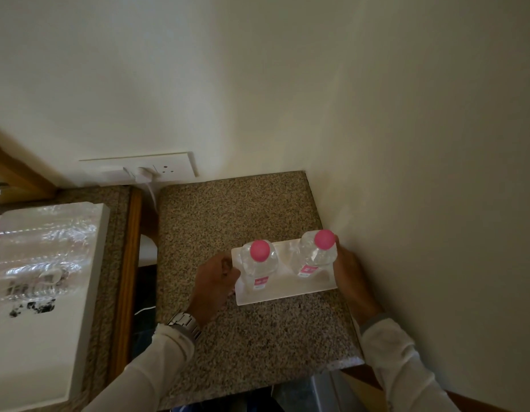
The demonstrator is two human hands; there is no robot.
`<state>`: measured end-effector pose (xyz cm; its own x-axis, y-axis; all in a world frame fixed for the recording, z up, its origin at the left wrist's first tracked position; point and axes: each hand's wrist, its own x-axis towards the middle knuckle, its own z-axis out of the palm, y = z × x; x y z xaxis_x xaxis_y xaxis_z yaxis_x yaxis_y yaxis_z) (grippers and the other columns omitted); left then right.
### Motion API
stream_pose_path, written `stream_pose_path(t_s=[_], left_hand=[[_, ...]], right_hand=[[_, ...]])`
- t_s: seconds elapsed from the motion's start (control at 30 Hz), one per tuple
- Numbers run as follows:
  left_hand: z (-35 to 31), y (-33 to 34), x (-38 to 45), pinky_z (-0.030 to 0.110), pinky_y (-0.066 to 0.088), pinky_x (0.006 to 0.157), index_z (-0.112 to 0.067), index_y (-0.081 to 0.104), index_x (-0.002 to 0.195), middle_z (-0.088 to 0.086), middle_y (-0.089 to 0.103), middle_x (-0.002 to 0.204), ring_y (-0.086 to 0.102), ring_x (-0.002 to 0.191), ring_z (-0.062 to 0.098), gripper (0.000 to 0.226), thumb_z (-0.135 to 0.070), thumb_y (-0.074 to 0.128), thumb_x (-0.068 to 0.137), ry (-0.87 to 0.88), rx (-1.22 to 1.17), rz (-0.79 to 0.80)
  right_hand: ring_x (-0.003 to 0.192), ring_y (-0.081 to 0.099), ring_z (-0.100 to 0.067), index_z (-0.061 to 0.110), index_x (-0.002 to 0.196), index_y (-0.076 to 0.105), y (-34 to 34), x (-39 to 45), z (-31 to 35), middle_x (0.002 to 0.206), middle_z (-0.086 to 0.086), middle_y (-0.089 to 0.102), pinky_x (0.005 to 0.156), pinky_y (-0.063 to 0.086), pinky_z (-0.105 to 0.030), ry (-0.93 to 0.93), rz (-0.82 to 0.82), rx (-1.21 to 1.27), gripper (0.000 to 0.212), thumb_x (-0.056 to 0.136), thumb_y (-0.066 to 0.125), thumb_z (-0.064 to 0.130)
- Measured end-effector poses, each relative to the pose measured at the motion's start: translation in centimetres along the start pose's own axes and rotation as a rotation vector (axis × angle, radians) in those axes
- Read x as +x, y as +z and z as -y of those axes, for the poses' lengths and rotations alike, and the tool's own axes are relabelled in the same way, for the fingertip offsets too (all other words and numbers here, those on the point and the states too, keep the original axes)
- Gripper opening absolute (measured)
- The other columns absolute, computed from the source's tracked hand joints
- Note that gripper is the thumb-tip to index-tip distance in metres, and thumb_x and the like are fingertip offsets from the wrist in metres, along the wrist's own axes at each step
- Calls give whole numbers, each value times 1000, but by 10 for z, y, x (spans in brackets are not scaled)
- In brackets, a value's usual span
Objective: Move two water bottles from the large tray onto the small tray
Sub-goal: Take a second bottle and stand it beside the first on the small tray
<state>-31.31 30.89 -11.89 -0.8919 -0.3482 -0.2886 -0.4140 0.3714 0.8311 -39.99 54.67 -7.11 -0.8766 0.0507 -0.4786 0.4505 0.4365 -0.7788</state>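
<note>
Lower centre of frame: left hand point(217, 281) curls on the left edge of the small tray point(287, 288), fingers narrow, pinching the rim. Right hand point(348, 275) sits at the tray's right edge, touching the right bottle point(315, 257); can't tell if it grips tray or bottle. Left bottle point(259, 264) stands upright on the tray w/ pink cap, apart from the other. Both bottles look already placed, so task reads near done.

To finish well: keep tray flat, slide rather than lift, let go slowly so neither bottle tips.

Tray rests on a speckled granite counter point(228, 227) in a wall corner. Left of frame: large tray point(79, 292) w/ plastic-wrapped bottles. Farther up, a wall socket point(157, 169) w/ plug on the cream wall.
</note>
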Motion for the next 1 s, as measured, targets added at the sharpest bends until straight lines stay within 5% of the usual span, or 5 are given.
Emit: stream_pose_path(t_s=[0.13,0.43,0.6,0.73,1.0], left_hand=[[5,-2,-1,60,61,69,-16,67,96,12,73,91,72,82,33,13,-5,65,91,-8,-20,-15],[16,-20,-9,61,61,71,-14,67,95,13,73,92,72,82,33,6,-9,63,93,-96,-42,-33],[27,-39,-14,60,60,83,-26,64,98,12,73,101,71,92,31,12,-14,60,98,-151,-76,-24],[33,-53,-18,58,62,78,-14,65,93,13,73,94,71,87,30,7,-15,60,98,-123,22,-49],[32,-64,-24,48,64,73,-13,65,88,14,73,90,72,84,27,9,-12,62,97,-128,60,-100]], right_hand=[[98,60,-17,17,110,70,0,1,0,100,2,66,87,43,-28,-28,8,-52,26,107,47,29],[117,62,-30,12,121,67,18,-8,0,124,-15,68,108,46,-46,-76,14,-40,33,107,45,33],[97,60,-21,23,92,65,34,-14,3,90,4,65,78,45,-22,-135,64,-172,29,108,41,30],[106,63,-19,21,117,70,46,-21,3,116,-1,68,80,47,-24,-108,121,-150,39,106,41,44],[76,45,14,31,101,64,59,-27,2,99,8,60,60,30,-10,-71,85,-177,32,100,45,56]])
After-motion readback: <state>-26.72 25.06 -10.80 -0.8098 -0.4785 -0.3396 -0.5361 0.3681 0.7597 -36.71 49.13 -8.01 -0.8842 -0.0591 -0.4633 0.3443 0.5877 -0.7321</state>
